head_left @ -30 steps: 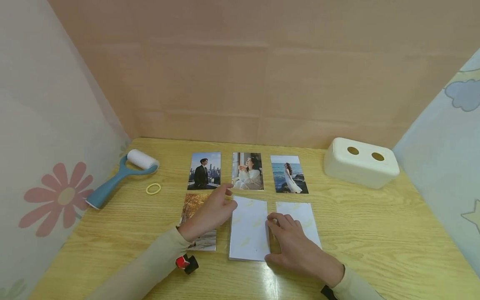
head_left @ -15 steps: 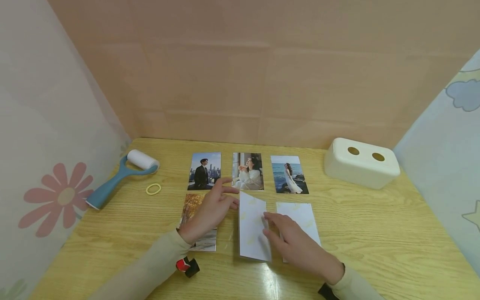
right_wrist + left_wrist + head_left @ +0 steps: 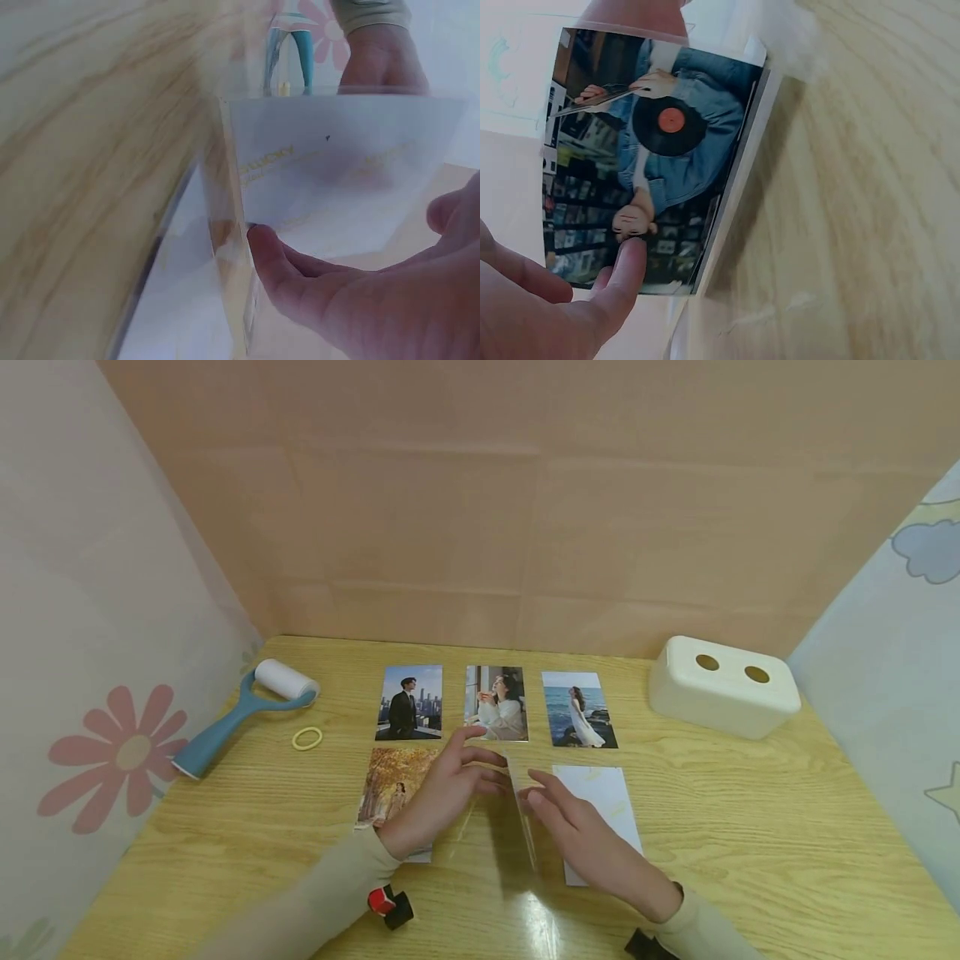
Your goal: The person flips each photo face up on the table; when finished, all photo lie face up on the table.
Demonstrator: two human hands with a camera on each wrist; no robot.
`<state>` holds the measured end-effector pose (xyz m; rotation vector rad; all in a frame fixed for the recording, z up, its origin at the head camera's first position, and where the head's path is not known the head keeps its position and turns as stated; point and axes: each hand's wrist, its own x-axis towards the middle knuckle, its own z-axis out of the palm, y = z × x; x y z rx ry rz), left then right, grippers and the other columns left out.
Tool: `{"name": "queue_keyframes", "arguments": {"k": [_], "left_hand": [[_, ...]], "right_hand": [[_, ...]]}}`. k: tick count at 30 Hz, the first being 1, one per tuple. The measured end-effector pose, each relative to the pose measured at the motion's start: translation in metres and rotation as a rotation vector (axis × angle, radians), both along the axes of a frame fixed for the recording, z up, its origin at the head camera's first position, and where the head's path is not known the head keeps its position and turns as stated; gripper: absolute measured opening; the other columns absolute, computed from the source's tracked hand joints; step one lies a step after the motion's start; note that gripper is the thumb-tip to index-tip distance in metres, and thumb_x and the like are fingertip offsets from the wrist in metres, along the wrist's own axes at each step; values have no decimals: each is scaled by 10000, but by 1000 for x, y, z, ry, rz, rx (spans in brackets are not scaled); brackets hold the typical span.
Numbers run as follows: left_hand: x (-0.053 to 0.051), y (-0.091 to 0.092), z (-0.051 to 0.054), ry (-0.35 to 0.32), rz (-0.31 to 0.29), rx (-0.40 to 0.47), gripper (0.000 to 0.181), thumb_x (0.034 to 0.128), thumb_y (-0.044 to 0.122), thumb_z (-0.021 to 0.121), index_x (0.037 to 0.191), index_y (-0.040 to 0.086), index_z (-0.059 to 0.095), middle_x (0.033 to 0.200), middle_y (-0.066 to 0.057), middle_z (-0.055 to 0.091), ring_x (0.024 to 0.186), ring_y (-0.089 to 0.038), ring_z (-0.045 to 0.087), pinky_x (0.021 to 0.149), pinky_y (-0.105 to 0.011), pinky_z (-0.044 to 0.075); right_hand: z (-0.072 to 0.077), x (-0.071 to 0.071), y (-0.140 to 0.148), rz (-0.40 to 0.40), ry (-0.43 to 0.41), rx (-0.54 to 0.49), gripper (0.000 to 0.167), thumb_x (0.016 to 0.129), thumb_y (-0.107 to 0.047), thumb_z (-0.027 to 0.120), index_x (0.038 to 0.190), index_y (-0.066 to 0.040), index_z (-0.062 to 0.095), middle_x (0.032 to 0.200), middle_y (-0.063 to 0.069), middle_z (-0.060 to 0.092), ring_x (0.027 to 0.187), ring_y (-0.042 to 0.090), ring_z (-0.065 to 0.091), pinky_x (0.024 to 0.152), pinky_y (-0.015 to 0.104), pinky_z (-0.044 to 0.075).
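A photo print [image 3: 690, 142] stands on its edge on the table between my hands, almost edge-on in the head view. In the left wrist view its picture side shows a person with a vinyl record; its white back [image 3: 330, 165] appears in the right wrist view. Fingers of my left hand [image 3: 446, 785] touch the picture side. At the back side is my right hand [image 3: 600, 852], one fingertip against the lower edge. No digits of either hand visibly wrap around the print. A face-down print [image 3: 596, 802] lies partly beneath the right hand.
Three photo prints, of a suited person [image 3: 408, 702], a person at a window [image 3: 501, 700] and a seaside scene [image 3: 579, 710], form a back row. An autumn print [image 3: 390, 785] lies by my left arm. Further out are a lint roller [image 3: 240, 714], yellow ring [image 3: 307, 739] and white box [image 3: 723, 685].
The middle print lay white side up. Its left edge has risen and swung right, so it now stands upright. My left hand has followed it rightward; the right hand stayed close by.
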<state>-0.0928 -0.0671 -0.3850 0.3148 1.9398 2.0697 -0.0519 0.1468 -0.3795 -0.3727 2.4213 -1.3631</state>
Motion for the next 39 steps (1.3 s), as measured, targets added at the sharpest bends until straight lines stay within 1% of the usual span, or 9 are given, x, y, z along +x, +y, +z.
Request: {"name": "queue_keyframes", "arguments": {"k": [6,9,14,17,20,23,30,35,39], "left_hand": [[3,3,-3,-45,-42,35,510,1011,-54,346,1507,47,280,1257,-261,558,1082,-407,647,864,-460,566],[4,3,-4,-58,-59,37,522,1012,-42,336,1519,65,273,1286,-265,531,1096,-405,638,833,-458,578],[5,3,-6,-63,-84,29,517,1030,-23,330,1534,63,254,1301,-251,509,1128,-390,611,824,-468,580],[6,3,-7,-63,-70,-1,505,1043,-5,375,1533,49,266,1287,-244,524,1121,-383,604,823,-471,579],[6,2,-8,-64,-41,-34,509,1035,-7,408,1528,26,285,1276,-244,536,1112,-381,598,826,-464,579],[7,0,-8,-56,-16,-72,508,1027,-14,400,1523,7,296,1280,-246,532,1105,-385,598,826,-452,579],[8,-4,-6,-50,-5,-213,503,1037,67,421,1528,19,324,1325,-193,542,942,-322,668,837,-449,561],[9,-3,-4,-109,-34,-159,508,1009,43,446,1496,-68,356,1287,-217,559,886,-312,676,823,-452,569],[10,-2,-3,-139,-42,-112,457,1006,34,444,1449,-81,433,1245,-204,561,872,-310,662,795,-440,581]], "right_hand": [[4,0,0,-30,-80,-78,599,1102,-448,340,1574,-82,303,1435,223,525,1186,344,605,1009,573,438],[6,1,1,-49,-102,-111,642,1098,-448,361,1592,-56,244,1508,224,441,1300,385,515,1048,600,391],[2,0,1,-54,-62,-156,612,1106,-376,387,1610,-81,202,1610,176,294,1451,385,309,1099,610,324],[1,0,1,-72,-42,-176,601,1112,-303,394,1615,-71,161,1629,181,246,1472,375,258,1123,599,290],[1,0,3,-93,-28,-184,619,1114,-237,383,1613,-22,86,1653,206,137,1503,380,141,1154,608,206],[2,0,5,-105,-3,-187,619,1111,-183,365,1608,0,44,1660,217,65,1513,384,59,1163,615,150],[4,-2,7,-181,-34,-181,671,1109,-184,362,1592,28,-54,1657,226,-87,1509,390,-46,1167,618,103],[3,-5,5,-205,-2,-184,668,1102,-145,351,1586,33,-73,1653,227,-112,1508,385,-69,1166,626,89],[0,-7,5,-210,31,-180,663,1098,-126,346,1586,21,-77,1650,227,-130,1506,389,-88,1159,644,70]]}}
